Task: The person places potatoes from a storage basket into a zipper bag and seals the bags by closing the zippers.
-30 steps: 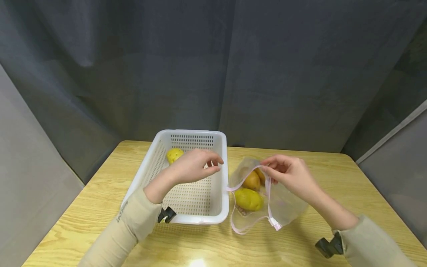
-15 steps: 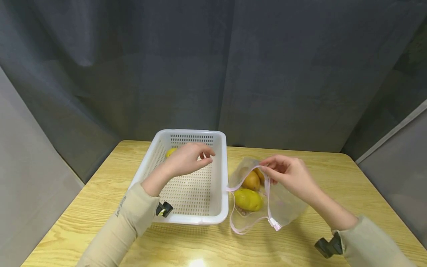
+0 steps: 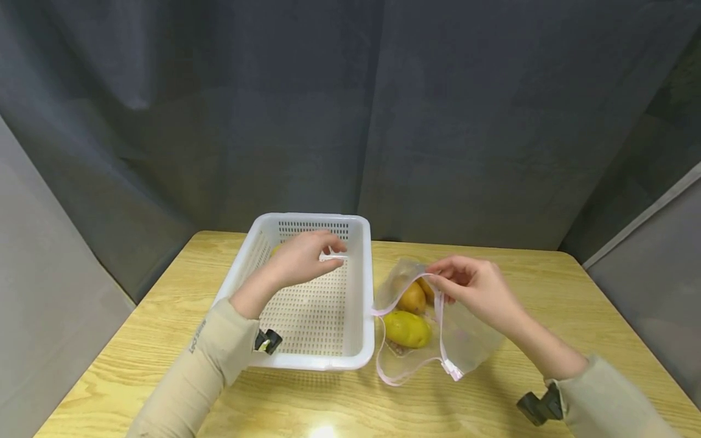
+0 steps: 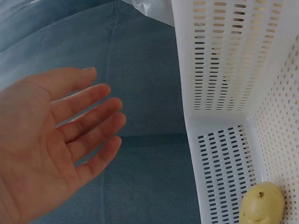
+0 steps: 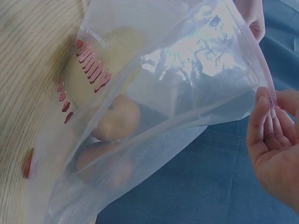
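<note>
Right hand pinches mouth of translucent bag; left hand holds nothing, fingers loosely bent. Step in hand, by judgement: mouth held apart for loading or unloading; direction cannot be told. Next move likely calls for steady right pinch, left fingers closing round one piece. Bag hangs from right fingertips, resting below them; inside, below pinch and toward left hand, large yellow potato, brownish rounded pieces just beyond. Below left hand, untouched: smaller potato in white basket. Beneath both hands: wood-grain table.
</note>
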### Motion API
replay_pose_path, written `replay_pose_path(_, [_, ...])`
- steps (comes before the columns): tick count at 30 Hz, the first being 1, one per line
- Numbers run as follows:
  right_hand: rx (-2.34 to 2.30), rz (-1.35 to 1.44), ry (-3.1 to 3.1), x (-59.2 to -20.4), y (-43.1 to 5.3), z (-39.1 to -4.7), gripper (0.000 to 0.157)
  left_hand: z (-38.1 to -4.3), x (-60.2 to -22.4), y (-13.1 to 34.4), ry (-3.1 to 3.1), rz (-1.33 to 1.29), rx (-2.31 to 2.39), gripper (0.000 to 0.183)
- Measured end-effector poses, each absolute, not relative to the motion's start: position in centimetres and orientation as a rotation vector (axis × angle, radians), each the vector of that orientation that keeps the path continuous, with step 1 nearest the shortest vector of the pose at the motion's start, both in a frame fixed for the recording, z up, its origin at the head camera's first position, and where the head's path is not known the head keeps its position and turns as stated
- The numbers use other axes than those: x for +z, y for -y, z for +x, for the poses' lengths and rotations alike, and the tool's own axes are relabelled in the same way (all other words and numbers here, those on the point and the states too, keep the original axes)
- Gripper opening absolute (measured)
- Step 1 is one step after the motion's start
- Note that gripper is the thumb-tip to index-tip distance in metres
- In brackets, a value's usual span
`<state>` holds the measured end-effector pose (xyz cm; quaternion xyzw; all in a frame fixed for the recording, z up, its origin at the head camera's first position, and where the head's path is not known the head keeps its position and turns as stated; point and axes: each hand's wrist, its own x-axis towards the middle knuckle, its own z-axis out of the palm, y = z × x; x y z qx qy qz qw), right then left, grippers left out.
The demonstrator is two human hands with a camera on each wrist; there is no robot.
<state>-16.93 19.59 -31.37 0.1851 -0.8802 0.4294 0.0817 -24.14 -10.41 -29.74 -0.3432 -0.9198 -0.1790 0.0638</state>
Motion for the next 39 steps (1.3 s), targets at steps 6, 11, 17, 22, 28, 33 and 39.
replay_pose_path(6, [1.276,0.553,2.626,-31.4,-19.6,-16.9,0.018,-24.5,-29.8,10.6,2.780,-1.017,-0.530,0.027])
replay_pose_path(11, [1.279,0.551,2.630,-31.5,-19.6,-16.9,0.018,-24.9,-29.8,10.8,2.781,-1.017,-0.541,0.029])
replay_pose_path(17, [1.296,0.568,2.617,-31.7,-19.6,-17.0,0.017,-25.5,-30.2,11.4,2.833,-0.967,-0.501,0.031])
replay_pose_path(22, [1.318,0.589,2.618,-31.8,-19.5,-16.9,0.018,-25.8,-30.2,12.0,2.861,-0.942,-0.505,0.031])
replay_pose_path(28, [1.306,0.600,2.610,-31.7,-19.4,-16.9,0.017,-26.5,-30.3,12.7,2.866,-0.930,-0.512,0.029])
replay_pose_path(33, [1.305,0.604,2.618,-31.7,-19.3,-16.8,0.018,-27.1,-30.6,13.4,2.876,-0.914,-0.520,0.027])
replay_pose_path(39, [1.304,0.592,2.627,-31.8,-19.4,-16.8,0.016,-27.7,-31.0,14.1,2.911,-0.883,-0.538,0.029])
